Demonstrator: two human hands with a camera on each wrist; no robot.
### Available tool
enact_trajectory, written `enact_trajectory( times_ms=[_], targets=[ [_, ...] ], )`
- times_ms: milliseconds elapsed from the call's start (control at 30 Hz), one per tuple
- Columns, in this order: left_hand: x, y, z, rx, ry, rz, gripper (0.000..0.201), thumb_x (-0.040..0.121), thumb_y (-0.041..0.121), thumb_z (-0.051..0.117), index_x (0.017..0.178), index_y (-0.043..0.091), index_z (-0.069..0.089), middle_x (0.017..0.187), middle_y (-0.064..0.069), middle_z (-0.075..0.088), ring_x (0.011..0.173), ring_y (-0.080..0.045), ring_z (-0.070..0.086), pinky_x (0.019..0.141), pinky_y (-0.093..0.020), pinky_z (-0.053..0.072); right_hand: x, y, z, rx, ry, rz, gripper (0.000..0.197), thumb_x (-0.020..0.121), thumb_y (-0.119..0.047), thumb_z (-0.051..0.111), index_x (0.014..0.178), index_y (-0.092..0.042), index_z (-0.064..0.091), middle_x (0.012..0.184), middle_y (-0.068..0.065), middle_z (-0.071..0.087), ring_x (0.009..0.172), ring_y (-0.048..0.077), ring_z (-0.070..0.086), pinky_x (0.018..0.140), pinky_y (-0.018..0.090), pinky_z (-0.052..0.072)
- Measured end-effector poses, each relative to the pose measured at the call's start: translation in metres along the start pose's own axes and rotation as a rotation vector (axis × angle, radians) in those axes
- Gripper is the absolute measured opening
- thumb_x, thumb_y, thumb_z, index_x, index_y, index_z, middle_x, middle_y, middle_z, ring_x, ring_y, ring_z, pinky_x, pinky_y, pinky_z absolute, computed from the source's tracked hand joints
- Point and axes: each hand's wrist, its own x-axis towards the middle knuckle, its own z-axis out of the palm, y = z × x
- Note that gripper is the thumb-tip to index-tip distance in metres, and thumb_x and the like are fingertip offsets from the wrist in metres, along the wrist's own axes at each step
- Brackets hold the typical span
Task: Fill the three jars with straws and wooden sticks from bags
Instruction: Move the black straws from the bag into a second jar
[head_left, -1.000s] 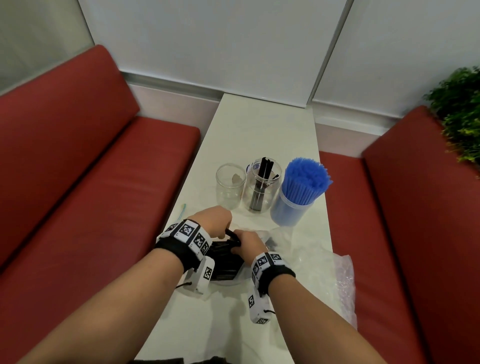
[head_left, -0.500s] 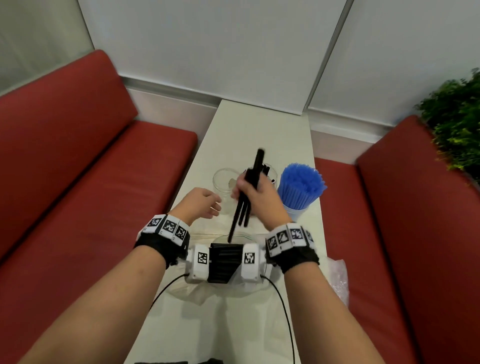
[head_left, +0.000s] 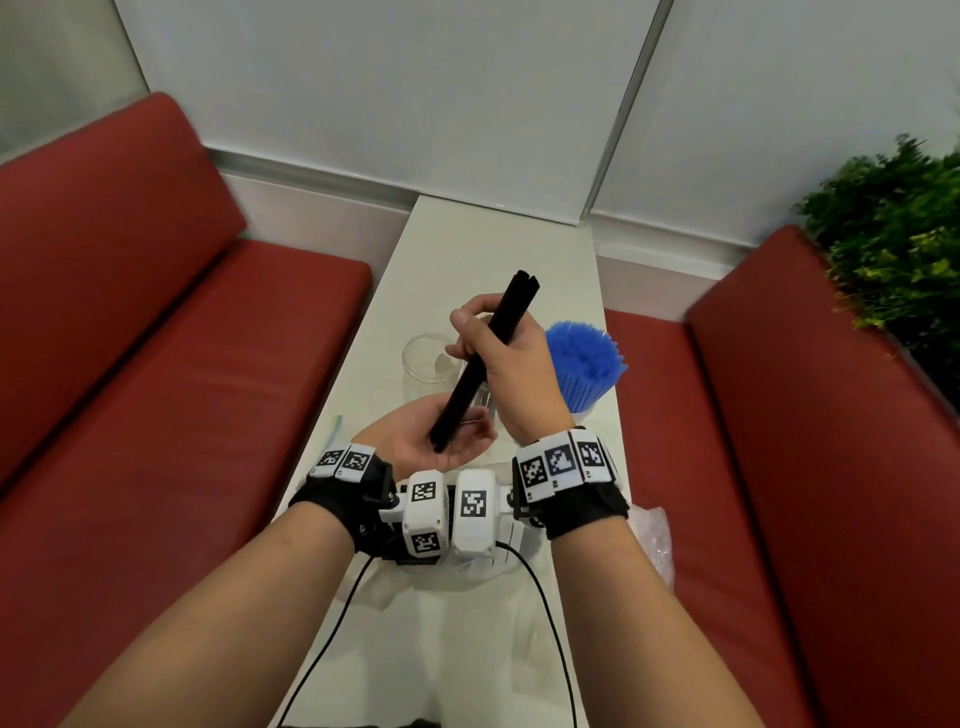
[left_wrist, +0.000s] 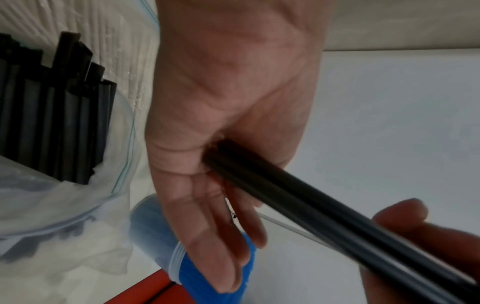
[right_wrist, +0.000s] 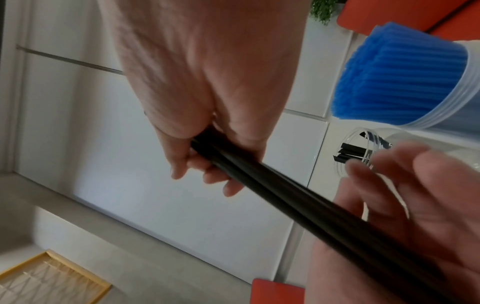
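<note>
Several black straws (head_left: 485, 358), bunched as one bundle, run on a slant between the two hands above the white table (head_left: 498, 249). The right hand (head_left: 506, 361) grasps the bundle around its upper half, fingers and thumb curled round it; the top ends stick out past the knuckles, the rest runs down and out below the little finger. In the right wrist view the fingers (right_wrist: 182, 162) wrap the black shafts and only the fingertips show beyond them.

The left hand (head_left: 436, 441) lies palm up under the bundle's lower end, fingers relaxed and nearly straight. The straw ends butt against the palm at the base of the fingers, as the left wrist view shows; the fingers do not close on them.

Beyond the left fingertips stands a jar packed with blue straws (head_left: 584, 364), to the right of the right hand. An empty clear jar (head_left: 428, 364) stands left of the right hand's knuckles. A third jar (right_wrist: 361, 152), mostly hidden behind the right hand in the head view, shows a few black straws inside in the right wrist view.

Beside the left palm lies a clear plastic bag (left_wrist: 78, 185) with more black straws in it.
</note>
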Motion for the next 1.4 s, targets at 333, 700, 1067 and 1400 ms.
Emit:
enact_trajectory(
  times_ms=[333,700,1067,1400],
  targets=[
    [0.01,-0.002,-0.022,0.145,0.076,-0.076,0.03,0.097,0.031,0.055,0.071,0.015,0.056,0.053,0.002,0.045,0.028,-0.006,0.03,0.024,-0.017,0.021,0.004,0.001,-0.019,-0.441,-0.223,0.09,0.026,0.085,-0.037,0.077,0.075,-0.016,0.065,0.073,-0.006,0.063,0.075,0.008,0.059,0.077,0.031,0.048],
    [0.022,-0.006,-0.052,0.015,0.349,0.283,0.025,0.101,0.024,0.052,0.089,0.003,0.058,0.065,-0.007,0.059,0.046,-0.009,0.05,0.038,-0.016,0.039,0.031,-0.025,-0.037,-0.544,-0.208,0.257,0.016,0.088,-0.006,0.068,0.095,0.008,0.065,0.075,0.015,0.069,0.059,0.02,0.062,0.06,0.032,0.053],
    [0.039,0.001,-0.057,1.064,0.588,0.583,0.009,0.089,0.009,0.065,0.088,0.007,0.074,0.081,-0.007,0.072,0.071,-0.014,0.064,0.073,-0.028,0.056,0.112,0.026,-0.047,-0.766,0.206,0.224,0.017,0.088,-0.007,0.069,0.104,-0.001,0.067,0.105,0.021,0.072,0.094,0.037,0.071,0.087,0.047,0.06],
    [0.045,-0.023,-0.081,1.884,0.553,0.239,0.031,0.088,0.049,0.062,0.105,0.023,0.067,0.109,0.003,0.064,0.104,-0.019,0.058,0.092,-0.039,0.047,0.108,0.074,-0.05,-0.82,0.24,0.24,0.06,0.088,-0.02,0.074,0.141,-0.012,0.046,0.119,0.02,0.063,0.109,0.032,0.063,0.089,0.042,0.055]
  ],
)
